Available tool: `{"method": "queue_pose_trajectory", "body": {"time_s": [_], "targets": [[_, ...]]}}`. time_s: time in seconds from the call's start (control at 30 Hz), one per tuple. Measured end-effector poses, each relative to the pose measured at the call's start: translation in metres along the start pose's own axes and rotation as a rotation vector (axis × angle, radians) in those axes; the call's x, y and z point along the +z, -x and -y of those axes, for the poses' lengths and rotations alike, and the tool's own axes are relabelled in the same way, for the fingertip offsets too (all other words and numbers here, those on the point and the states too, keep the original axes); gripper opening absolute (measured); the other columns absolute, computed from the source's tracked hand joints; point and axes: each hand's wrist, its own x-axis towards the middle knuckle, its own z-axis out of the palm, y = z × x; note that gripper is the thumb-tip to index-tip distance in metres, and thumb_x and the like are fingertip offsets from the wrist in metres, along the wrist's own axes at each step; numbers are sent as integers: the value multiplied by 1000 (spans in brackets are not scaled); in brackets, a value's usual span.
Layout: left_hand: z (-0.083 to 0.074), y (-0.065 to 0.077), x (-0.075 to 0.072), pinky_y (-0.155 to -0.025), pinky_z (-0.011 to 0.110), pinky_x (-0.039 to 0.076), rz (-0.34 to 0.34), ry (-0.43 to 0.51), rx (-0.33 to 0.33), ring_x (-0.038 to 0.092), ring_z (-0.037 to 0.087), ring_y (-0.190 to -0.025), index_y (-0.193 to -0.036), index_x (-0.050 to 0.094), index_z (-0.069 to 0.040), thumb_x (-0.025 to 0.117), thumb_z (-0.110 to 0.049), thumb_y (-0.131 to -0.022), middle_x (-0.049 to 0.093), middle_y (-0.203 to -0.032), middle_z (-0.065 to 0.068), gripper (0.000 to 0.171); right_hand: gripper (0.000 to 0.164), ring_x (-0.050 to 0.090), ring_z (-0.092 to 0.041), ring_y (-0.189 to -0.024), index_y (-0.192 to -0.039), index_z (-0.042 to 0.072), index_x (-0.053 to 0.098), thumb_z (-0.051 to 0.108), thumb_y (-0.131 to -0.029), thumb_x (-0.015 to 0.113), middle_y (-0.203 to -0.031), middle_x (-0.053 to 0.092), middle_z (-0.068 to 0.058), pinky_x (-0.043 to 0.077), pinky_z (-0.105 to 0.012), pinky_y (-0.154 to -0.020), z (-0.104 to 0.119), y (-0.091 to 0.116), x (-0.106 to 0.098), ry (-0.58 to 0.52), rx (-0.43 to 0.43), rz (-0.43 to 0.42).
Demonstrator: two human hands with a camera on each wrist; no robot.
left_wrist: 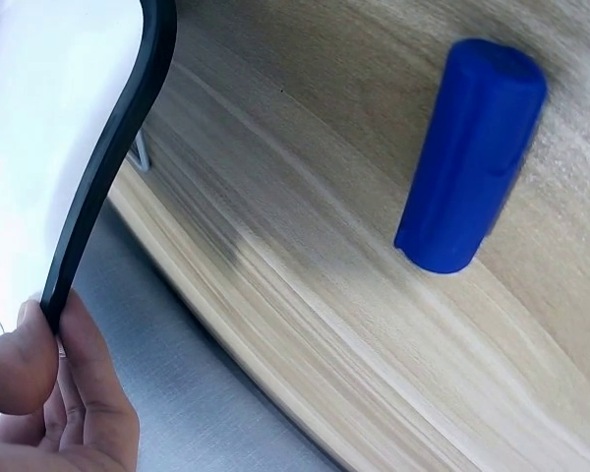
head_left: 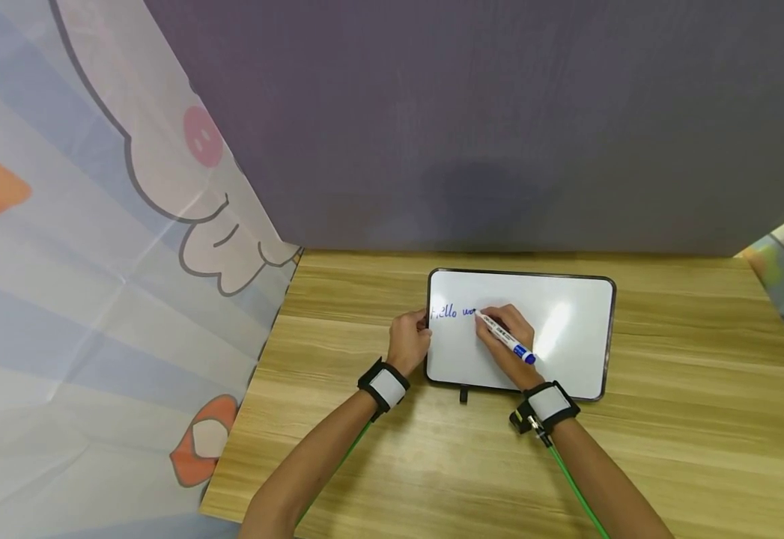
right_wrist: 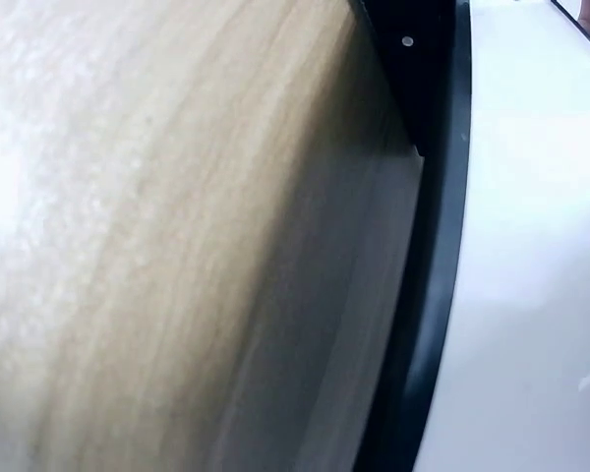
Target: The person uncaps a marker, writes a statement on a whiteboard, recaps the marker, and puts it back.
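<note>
1 whiteboard with a black frame sits on the wooden table, near the grey panel at the back. The left hand pinches the board's left edge between thumb and fingers. The right hand grasps a white marker with a blue end, its tip at the end of blue handwriting that begins "Hello". 1 black foot juts out below the board's lower edge. In the left wrist view, 1 blue cylinder lies on the table, apart from the frame.
</note>
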Motion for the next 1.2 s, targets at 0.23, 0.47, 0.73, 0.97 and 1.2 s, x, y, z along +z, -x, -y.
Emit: {"method": "queue_pose_trajectory", "body": {"time_s": [0.23,0.47,0.73,0.97,1.2], "targets": [[0,0,1,-63,22,54,1,3,2,68,19,-72,-108,68,1,62,12,-72,72,-83,13,37,13,49,-4,-70,-89,4,68,7,-76,69,-78,58,-7,38,-8,-62,3,-1,-2,10,22,3],[0,0,1,-64,22,54,12,-6,-9,67,18,-73,-109,68,2,62,10,-74,72,-83,13,36,15,46,-1,-70,-86,2,67,-1,-72,70,-77,57,-8,36,-5,-61,15,-5,-6,-2,68,54],[3,-1,2,-63,23,54,-5,-4,6,67,19,-72,-107,68,2,62,11,-73,71,-82,13,35,12,46,-1,-70,-86,3,66,2,-74,67,-77,56,-6,37,-7,-60,14,-5,-4,8,76,74],[4,-2,3,-62,21,53,-11,4,14,67,17,-71,-107,69,2,62,11,-73,71,-81,12,36,13,46,-2,-71,-88,0,67,0,-75,67,-77,56,-10,37,-6,-63,15,-6,-3,-21,44,20],[3,-1,3,-63,21,54,-7,7,7,67,18,-72,-107,68,2,62,11,-73,71,-82,13,36,13,47,-6,-70,-88,0,66,3,-76,67,-76,55,-11,37,-9,-62,13,-3,-1,-3,39,-20]]}}
